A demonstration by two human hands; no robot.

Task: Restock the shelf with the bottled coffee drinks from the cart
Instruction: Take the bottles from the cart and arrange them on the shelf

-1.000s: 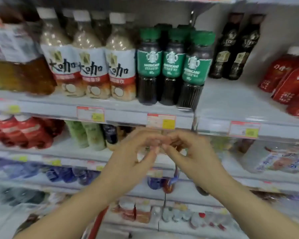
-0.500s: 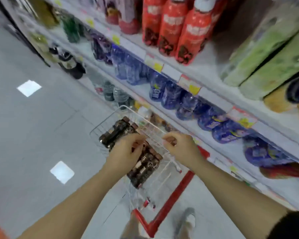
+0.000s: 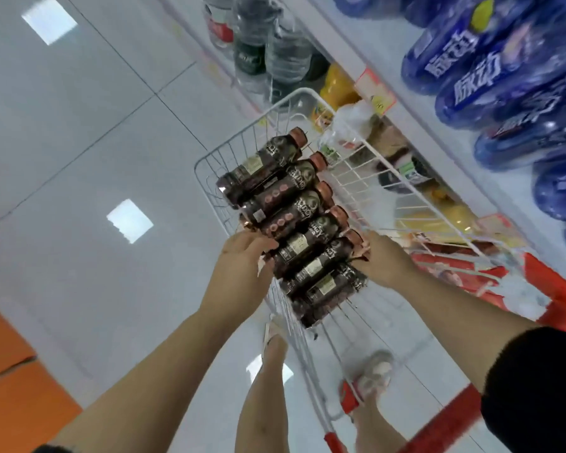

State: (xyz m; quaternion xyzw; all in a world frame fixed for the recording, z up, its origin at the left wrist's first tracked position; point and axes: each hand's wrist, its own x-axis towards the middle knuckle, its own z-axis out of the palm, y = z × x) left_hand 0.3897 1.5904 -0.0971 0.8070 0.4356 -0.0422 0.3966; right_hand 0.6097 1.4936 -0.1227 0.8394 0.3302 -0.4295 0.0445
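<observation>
Several dark coffee bottles (image 3: 288,207) with copper-coloured caps lie side by side in a row in the white wire cart (image 3: 386,165). My left hand (image 3: 239,266) touches the base ends of the bottles in the middle of the row, fingers curled on them. At the cap ends of the same bottles my right hand (image 3: 383,259) rests with its fingers closing around the necks. Both hands flank the row from opposite sides. Whether a bottle is lifted free cannot be told.
The shelf unit runs along the right, with blue bottles (image 3: 490,67) on an upper level and water bottles (image 3: 275,50) and yellow packs lower down. The cart's red frame (image 3: 549,289) stands near the shelf. My feet (image 3: 373,377) stand behind the cart on the pale tiled floor.
My view swung from the upper shelves down to the cart. Both hands dropped from in front of the shelf edge onto the row of coffee bottles.
</observation>
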